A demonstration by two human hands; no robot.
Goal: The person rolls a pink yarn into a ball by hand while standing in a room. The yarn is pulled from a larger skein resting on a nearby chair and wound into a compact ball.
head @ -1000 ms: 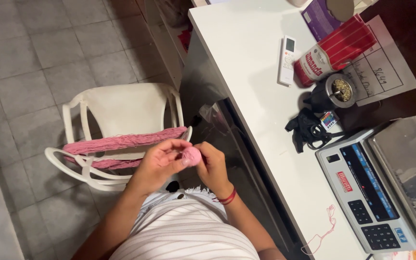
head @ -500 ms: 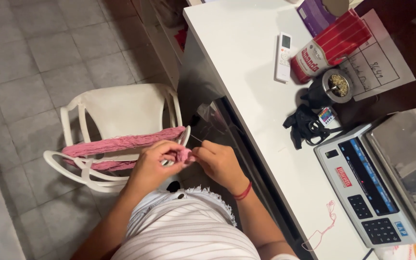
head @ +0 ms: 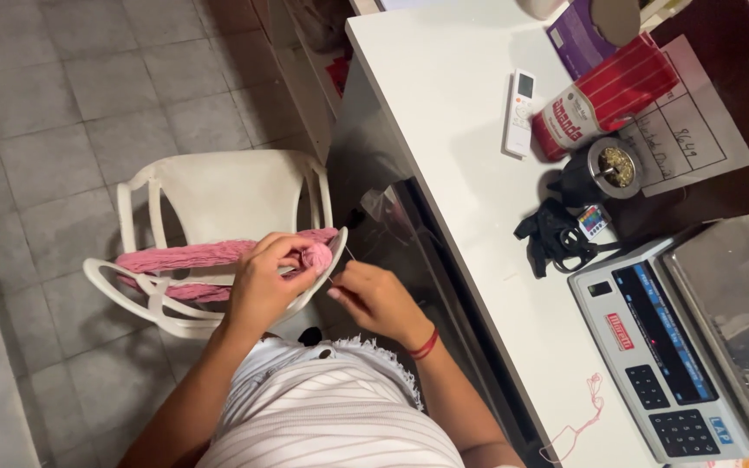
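Pink yarn in work: one small ball gripped in the left hand, fingers curled round it, held just over the rim of one white plastic chair. One pink skein lies stretched across the chair's arms. Right hand pinches a thin strand running to the ball, fingers closed on it.

Step judged: winding yarn off the skein onto the ball. Next turn seems to call for even tension on the strand and a slight rotation of the ball.

Count on the white tabletop: one remote, one red packet, one dark cup, one weighing scale, one loose scrap of pink thread.
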